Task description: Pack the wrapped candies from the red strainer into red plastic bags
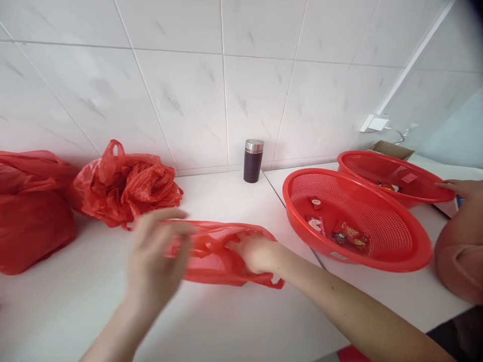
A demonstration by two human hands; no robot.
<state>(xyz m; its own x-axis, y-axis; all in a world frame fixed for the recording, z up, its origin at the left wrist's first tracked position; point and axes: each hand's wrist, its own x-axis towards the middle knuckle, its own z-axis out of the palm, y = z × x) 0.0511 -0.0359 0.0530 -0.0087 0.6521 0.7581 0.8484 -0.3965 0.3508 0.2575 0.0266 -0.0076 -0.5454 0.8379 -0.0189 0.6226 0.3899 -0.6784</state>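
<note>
The white table (222, 327) carries everything noted. At its right side stand two red baskets: the front basket (302, 229), holding small packets (354, 234), and the rear basket (347, 163), whose rim a co-worker's hand (462, 188) touches. At the far left sits a bulky red bag (33, 221), with a bunched red bag (128, 188) beside it.

The open red bag (222, 276) lies on its side between the person's arms, its mouth slack and its film thin. The right hand (258, 254) is inside it, fingers spread in part; film obscures the tips, so any hold cannot be confirmed. The left hand (158, 246) is half open, fingers loosely bent and blurred, at the bag's left end; contact with the film cannot be told.

A dark tumbler (252, 163) stands upright by the wall, apart from both hands.

Assessment: the film looks prone to clinging and tearing. Good practice is to steady one edge lightly with the left hand, spread the right fingers gently against the inner walls, and avoid pulling on the handle loops.
</note>
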